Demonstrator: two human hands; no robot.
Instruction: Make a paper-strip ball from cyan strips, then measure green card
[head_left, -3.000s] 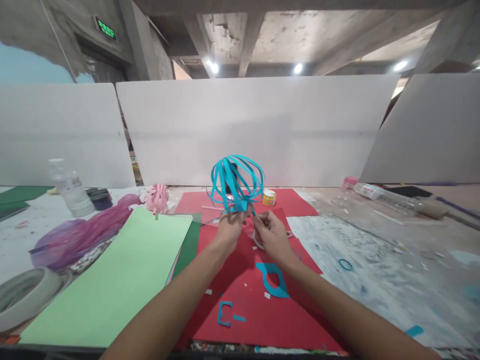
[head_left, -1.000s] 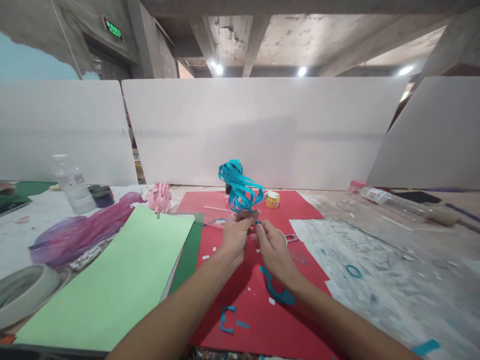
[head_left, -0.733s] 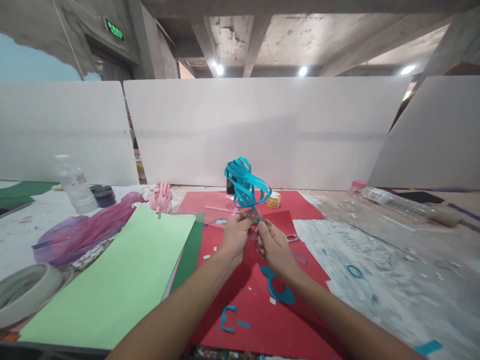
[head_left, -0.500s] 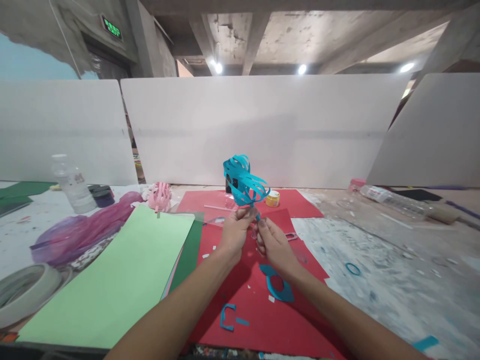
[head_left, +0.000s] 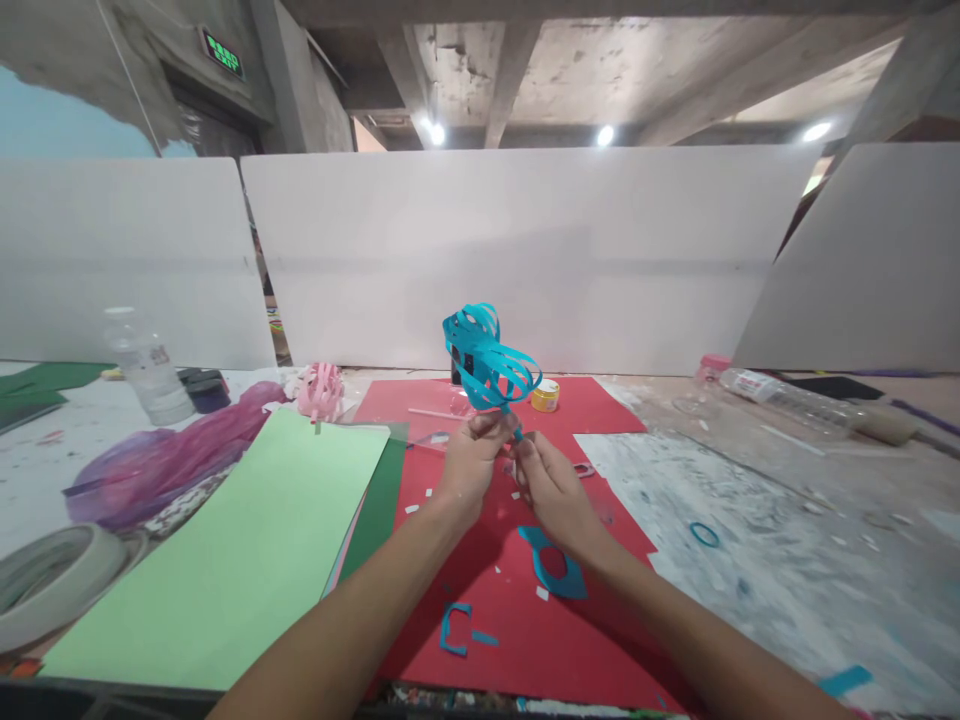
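Observation:
A blue paper-strip flower (head_left: 491, 358), its looped strips fanned out at the top, is held up over the red paper (head_left: 480, 560). My left hand (head_left: 474, 458) pinches it just under the loops. Lower on its narrow blue stem (head_left: 517, 432), my right hand (head_left: 546, 475) is closed with thumb and fingers together. Both hands nearly touch. On the red paper below lie a blue offcut with a round hole (head_left: 571, 578), a bracket-shaped blue scrap (head_left: 447, 630) and small white bits.
Light green paper (head_left: 217, 560) lies at left, beside a tape roll (head_left: 56, 575), purple mesh (head_left: 180, 465), a clear bottle (head_left: 146, 370) and a pink strip flower (head_left: 321, 390). Behind my hands stands a yellow jar (head_left: 545, 396). Rightward are a blue ring (head_left: 704, 535) and a lying bottle (head_left: 787, 400).
The blue flower has shifted very slightly up and its loops have turned a little. Both hands keep their grip in nearly the same place.

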